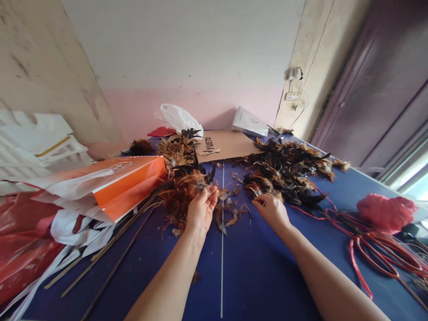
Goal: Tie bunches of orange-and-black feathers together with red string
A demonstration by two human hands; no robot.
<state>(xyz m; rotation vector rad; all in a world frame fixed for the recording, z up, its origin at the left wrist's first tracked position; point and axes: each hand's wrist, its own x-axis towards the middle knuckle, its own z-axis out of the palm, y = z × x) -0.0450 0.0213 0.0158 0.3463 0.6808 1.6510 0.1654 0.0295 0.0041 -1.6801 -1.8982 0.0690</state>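
Observation:
On a blue table [234, 267], my left hand [200, 209] is closed around the end of a bunch of brown and black feathers [182, 178] that lies to the left of the white centre line. My right hand [272, 209] reaches into a loose heap of dark feathers [287, 169] on the right, fingers curled and pinching among them; what they hold is too small to make out. A few stray feathers [230, 214] lie between my two hands.
An orange and white paper bag [127, 183] and red plastic [23, 240] lie at the left, with thin sticks [110, 249] beside them. Red cord [377, 249] and a pink bundle [384, 211] sit at the right. A cardboard sheet [224, 145] and white bags [179, 118] lie at the back.

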